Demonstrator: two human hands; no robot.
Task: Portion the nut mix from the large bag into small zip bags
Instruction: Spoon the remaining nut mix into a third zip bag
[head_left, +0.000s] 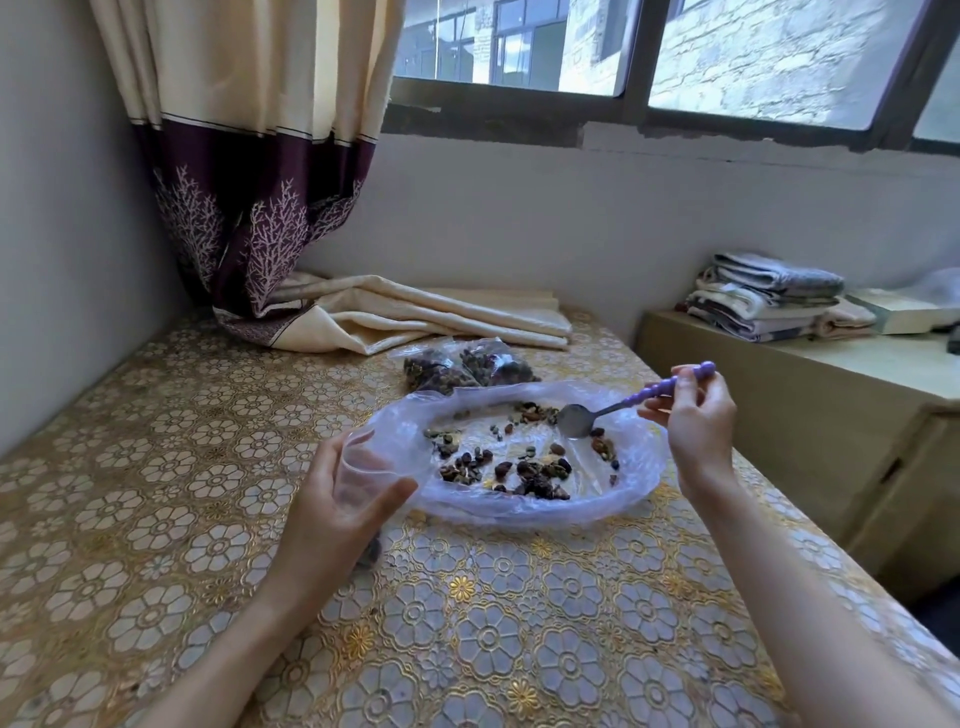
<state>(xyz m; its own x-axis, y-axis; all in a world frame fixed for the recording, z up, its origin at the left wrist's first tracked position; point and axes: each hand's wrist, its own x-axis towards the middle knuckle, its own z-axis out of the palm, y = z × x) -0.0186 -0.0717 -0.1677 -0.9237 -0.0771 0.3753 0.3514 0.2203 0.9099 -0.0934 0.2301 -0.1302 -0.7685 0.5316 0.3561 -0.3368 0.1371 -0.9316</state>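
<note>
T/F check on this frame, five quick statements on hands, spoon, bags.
1. The right hand holds the purple-handled metal spoon. True.
2. The spoon's bowl is heaped with nuts. False: it looks empty, tipped down inside the large clear plastic bag.
3. The left hand holds a small clear zip bag open at the large bag's edge. True.
4. The large bag is full to the brim. False: only a scattered nut mix remains.
5. Filled small bags lie behind the large bag on the gold floral tablecloth. True.
</note>
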